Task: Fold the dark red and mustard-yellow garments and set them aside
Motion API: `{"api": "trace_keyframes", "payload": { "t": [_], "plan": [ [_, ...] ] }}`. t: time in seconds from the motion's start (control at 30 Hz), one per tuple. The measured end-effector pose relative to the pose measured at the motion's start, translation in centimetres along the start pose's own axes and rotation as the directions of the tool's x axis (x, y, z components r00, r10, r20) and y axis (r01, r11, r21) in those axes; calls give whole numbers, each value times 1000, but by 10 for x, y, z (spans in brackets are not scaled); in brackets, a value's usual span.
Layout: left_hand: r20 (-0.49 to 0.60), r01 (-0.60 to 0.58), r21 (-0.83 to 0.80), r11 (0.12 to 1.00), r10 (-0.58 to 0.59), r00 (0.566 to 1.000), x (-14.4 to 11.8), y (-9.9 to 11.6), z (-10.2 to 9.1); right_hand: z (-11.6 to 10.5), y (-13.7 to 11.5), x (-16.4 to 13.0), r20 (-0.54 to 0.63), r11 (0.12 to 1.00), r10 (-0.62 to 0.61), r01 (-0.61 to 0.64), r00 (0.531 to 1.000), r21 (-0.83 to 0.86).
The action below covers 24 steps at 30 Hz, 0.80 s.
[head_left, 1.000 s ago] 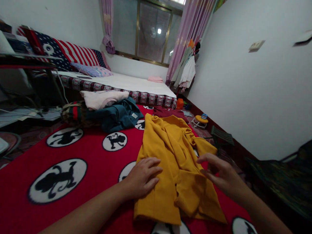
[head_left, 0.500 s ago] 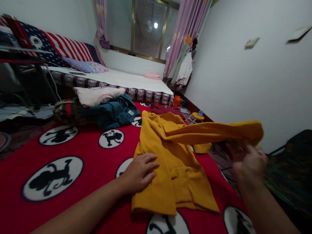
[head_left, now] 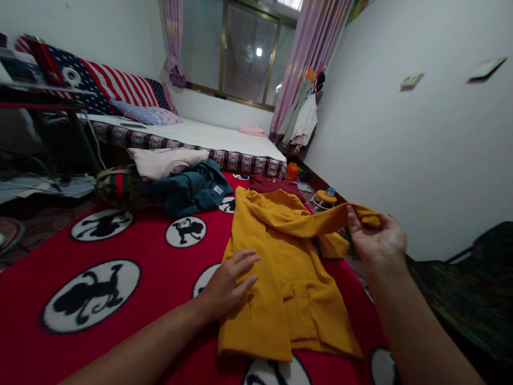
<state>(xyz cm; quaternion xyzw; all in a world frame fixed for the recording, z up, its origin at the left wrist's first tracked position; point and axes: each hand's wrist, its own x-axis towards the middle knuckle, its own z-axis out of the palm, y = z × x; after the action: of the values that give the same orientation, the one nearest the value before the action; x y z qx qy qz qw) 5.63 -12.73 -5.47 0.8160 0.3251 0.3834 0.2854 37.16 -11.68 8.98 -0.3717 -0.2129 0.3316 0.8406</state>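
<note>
The yellow garment (head_left: 280, 267) lies half folded on the red blanket (head_left: 120, 256) near its right edge. The left hand (head_left: 228, 283) presses it flat, fingers open; the right hand (head_left: 374, 238) pinches the lifted sleeve (head_left: 320, 222), not yet laid across.

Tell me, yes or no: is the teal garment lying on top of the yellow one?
No, the teal garment lies apart from the yellow garment, farther back on the red blanket.

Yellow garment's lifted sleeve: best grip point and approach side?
Likely best at the cuff end of the sleeve, from the right: it is stretched off the yellow garment toward the right hand, which pinches it there, while the left hand presses the body flat.
</note>
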Motion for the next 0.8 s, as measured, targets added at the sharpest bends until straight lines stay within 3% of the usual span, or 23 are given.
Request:
{"api": "trace_keyframes", "payload": {
  "t": [0.03,0.07,0.1,0.13,0.2,0.23,0.27,0.3,0.33,0.37,0.53,0.63,0.7,0.73,0.8],
  "plan": [
    [-108,44,-89,995,-54,993,2,-1,-3,16,-3,-14,63,1000,-6,7,998,-9],
    [-215,86,-181,980,-124,969,4,-2,-7,31,-6,-31,223,999,-39,47,974,-28],
    [-306,120,-270,955,-203,930,6,-5,-12,42,-7,-48,416,994,-59,94,907,-63],
    [-374,146,-354,924,-283,883,8,-7,-16,49,-7,-65,596,982,-30,135,802,-133],
    [-419,183,-499,847,-421,804,10,-13,-25,51,1,-93,848,899,243,218,472,-379],
    [-411,197,-552,810,-470,781,11,-16,-28,48,8,-102,850,818,424,271,311,-507],
    [-394,210,-587,782,-502,770,11,-18,-30,43,19,-107,792,723,578,326,197,-609],
    [-373,223,-602,767,-516,771,12,-20,-31,37,32,-108,720,640,679,366,143,-676],
    [-350,239,-597,766,-517,781,12,-22,-31,32,46,-106,671,582,726,384,153,-717],
    [-331,258,-570,780,-505,797,13,-23,-30,26,63,-102,661,561,722,386,204,-732],
    [-306,305,-311,900,-398,865,16,-28,-23,2,142,-75,643,565,548,331,536,-756],
    [-315,298,-190,936,-345,884,19,-31,-25,-11,167,-72,644,544,388,401,659,-737],
    [-313,296,-117,948,-318,895,24,-34,-28,-17,171,-78,696,513,279,510,661,-690],
    [-303,299,-79,951,-308,902,28,-36,-30,-19,169,-82,745,497,233,583,625,-643],
    [-260,319,-10,948,-310,914,40,-41,-34,-20,161,-90,863,469,164,732,479,-495]
  ]
}}
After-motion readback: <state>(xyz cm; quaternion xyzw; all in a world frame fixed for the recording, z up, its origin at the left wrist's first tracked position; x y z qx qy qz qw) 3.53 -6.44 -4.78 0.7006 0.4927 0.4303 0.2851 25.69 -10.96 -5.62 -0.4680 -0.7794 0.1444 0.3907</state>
